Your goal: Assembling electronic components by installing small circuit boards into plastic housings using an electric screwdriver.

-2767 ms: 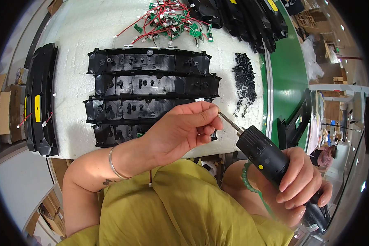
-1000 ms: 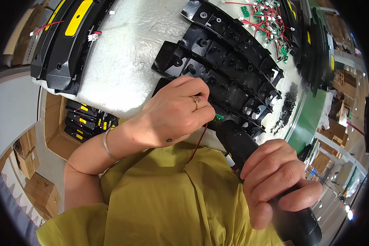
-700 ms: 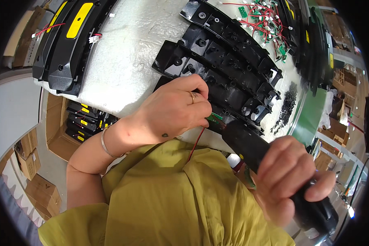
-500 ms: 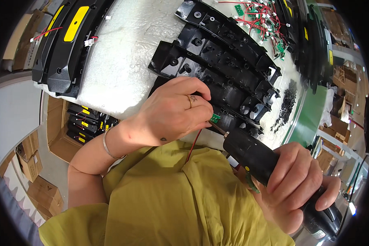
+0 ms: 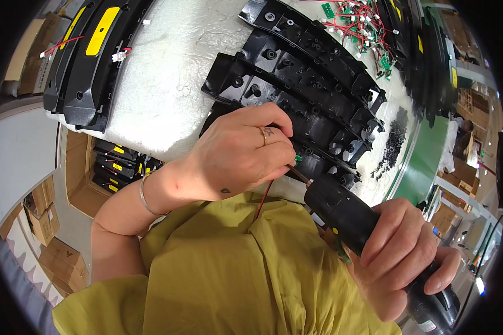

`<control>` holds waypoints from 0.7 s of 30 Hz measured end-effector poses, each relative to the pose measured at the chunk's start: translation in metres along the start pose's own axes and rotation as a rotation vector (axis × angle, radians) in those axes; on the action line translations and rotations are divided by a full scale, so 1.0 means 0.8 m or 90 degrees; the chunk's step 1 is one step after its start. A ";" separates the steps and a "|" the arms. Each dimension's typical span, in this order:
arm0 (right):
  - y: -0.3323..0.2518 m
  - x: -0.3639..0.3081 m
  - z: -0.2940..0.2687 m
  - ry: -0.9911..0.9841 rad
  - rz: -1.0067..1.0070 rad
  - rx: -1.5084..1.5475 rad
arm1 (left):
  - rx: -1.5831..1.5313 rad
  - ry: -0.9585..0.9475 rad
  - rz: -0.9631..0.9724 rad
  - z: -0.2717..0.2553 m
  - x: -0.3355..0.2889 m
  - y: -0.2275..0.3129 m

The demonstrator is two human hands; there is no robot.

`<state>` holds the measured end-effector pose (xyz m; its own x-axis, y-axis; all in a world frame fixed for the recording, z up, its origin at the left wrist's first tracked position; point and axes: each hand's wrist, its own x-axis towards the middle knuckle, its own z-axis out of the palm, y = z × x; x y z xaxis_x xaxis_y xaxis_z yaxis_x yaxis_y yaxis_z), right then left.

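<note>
With its fingers pinched, my left hand is at a small green circuit board, most of which its fingertips hide. A red wire hangs below the hand against the olive clothing. My right hand is wrapped round a black electric screwdriver, tilted so that its bit points up and left to the board, by the left fingertips. Both hands are over the nearest of several black plastic housings lying side by side, hollow side up. Where the bit's tip meets the work cannot be made out.
Tiny black screws are heaped on the white padded surface at right. Behind them lies a tangle of green boards with red wires. Black covers with yellow labels stand at left, above an open carton holding similar parts.
My left hand has shifted slightly right, and less of the green board shows. The screwdriver and my right hand have moved very little.
</note>
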<state>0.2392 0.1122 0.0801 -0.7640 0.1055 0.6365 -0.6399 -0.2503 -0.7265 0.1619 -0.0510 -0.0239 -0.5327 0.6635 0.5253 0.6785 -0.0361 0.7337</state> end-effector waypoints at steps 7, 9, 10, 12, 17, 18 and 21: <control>0.000 0.004 -0.006 -0.060 -0.025 0.039 | 0.001 0.008 0.014 0.000 0.002 0.001; 0.001 0.005 -0.013 -0.094 -0.023 0.073 | 0.008 0.009 0.018 -0.001 0.001 0.003; 0.001 0.006 -0.016 -0.125 -0.020 0.097 | 0.006 0.008 0.028 0.000 0.003 0.003; -0.002 0.009 -0.010 -0.125 -0.002 0.074 | 0.024 -0.012 0.034 -0.001 0.006 0.005; -0.006 0.005 -0.006 -0.190 0.047 0.064 | 0.110 -0.037 0.077 0.002 0.006 0.014; -0.014 0.001 0.001 -0.177 0.054 0.018 | 0.108 -0.027 0.068 0.002 0.006 0.016; -0.015 -0.004 0.006 -0.164 0.063 -0.006 | 0.126 -0.008 0.050 0.002 0.002 0.019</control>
<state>0.2494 0.1104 0.0880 -0.7772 -0.1676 0.6066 -0.5651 -0.2381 -0.7899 0.1723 -0.0495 -0.0127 -0.4684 0.6742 0.5711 0.8046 0.0584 0.5910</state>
